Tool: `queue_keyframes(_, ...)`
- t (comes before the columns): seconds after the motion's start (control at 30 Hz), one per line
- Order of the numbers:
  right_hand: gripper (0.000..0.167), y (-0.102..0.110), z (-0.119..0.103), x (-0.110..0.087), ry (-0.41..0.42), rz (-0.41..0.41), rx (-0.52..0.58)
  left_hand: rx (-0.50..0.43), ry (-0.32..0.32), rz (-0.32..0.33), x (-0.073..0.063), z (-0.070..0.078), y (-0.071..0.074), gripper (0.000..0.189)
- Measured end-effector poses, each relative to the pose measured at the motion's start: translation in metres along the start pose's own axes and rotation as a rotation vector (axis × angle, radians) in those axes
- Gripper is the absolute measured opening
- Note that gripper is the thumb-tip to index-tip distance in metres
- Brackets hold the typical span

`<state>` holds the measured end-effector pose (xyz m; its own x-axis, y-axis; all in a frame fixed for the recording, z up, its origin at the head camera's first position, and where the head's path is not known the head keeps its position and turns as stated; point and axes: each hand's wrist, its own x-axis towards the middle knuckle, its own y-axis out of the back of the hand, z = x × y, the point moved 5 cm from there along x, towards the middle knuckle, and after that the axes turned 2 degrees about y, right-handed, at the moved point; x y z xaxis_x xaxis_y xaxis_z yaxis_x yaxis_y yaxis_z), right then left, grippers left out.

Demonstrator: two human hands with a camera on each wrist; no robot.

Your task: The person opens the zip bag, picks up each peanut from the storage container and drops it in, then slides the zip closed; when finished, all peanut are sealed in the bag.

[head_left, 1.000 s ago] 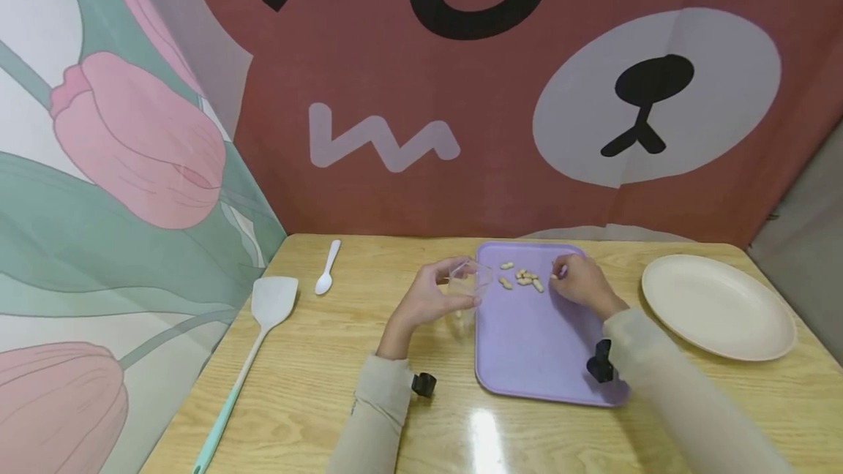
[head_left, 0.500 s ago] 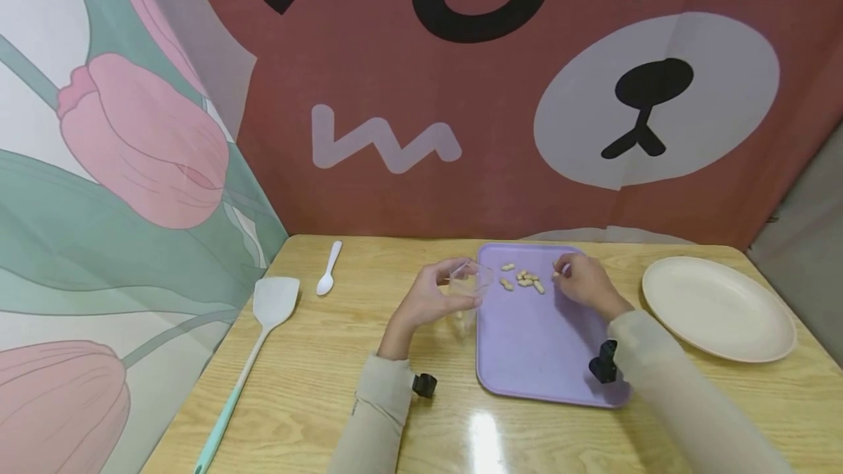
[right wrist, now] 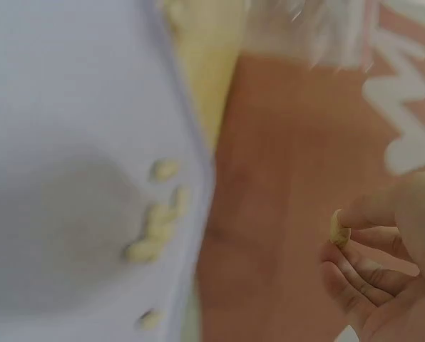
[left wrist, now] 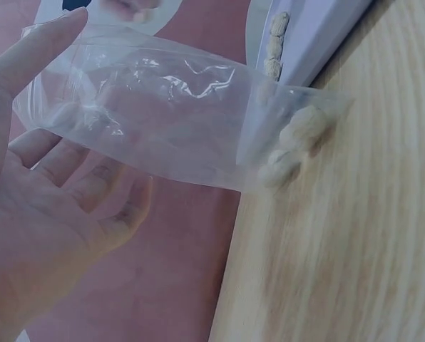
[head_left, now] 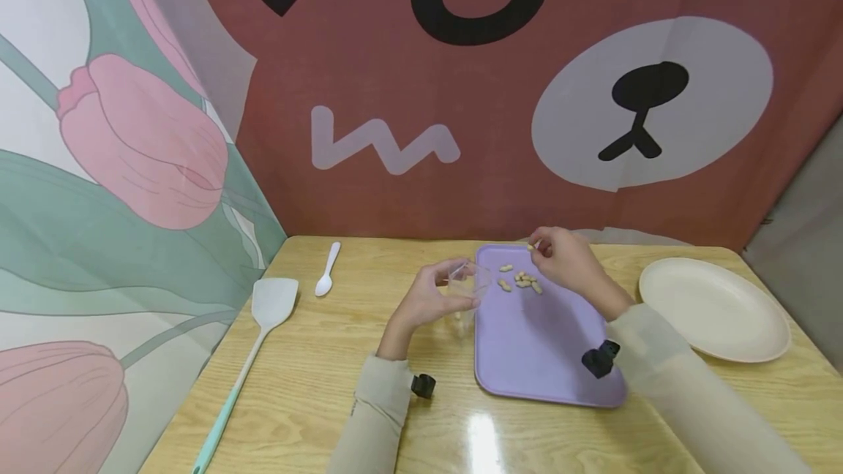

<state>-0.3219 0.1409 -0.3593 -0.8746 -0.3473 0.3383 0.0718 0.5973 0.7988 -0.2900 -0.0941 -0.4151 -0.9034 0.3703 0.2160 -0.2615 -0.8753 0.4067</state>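
My left hand [head_left: 429,295] holds a clear plastic bag [left wrist: 162,100] by its mouth, the thumb and fingers spreading the opening. At the bottom of the bag, near the wooden table, lie a few peanuts [left wrist: 303,128]. Between thumb and fingertips, my right hand [head_left: 569,263] pinches a single peanut [right wrist: 339,229], raised above the far end of the purple tray [head_left: 536,350]. Several more unshelled peanuts [head_left: 525,280] lie on that end of the tray, between the two hands. The bag hangs beside the tray's left edge.
A large cream oval plate [head_left: 714,309] stands to the right of the tray. Toward the left lie a small white spoon [head_left: 327,273] and a long spatula [head_left: 263,320] with a mint handle. A printed cloth [head_left: 395,203] hangs behind the wooden table [head_left: 342,342].
My right hand has risen from the tray's right side and moved left with a peanut in its fingertips. The left hand and the bag have stayed nearly still.
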Motion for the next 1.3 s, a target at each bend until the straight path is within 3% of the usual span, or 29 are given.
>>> queue_keyframes(0.27,0.011,0.004,-0.062,0.003,0.166,0.032,0.058,0.000,0.005,-0.004,-0.001,-0.001,0.000,0.069)
queue_keyframes(0.5,0.013,-0.008,-0.094,0.004,0.272,0.014,0.095,-0.015,-0.018,-0.019,-0.001,0.001,0.000,0.070)
queue_keyframes(0.8,0.011,-0.024,-0.104,0.004,0.285,-0.041,0.095,0.008,-0.027,-0.001,-0.001,0.002,0.002,0.067)
queue_keyframes(1.3,0.012,-0.026,-0.102,0.006,0.286,-0.058,0.098,-0.026,-0.008,-0.020,0.002,0.003,0.000,0.069)
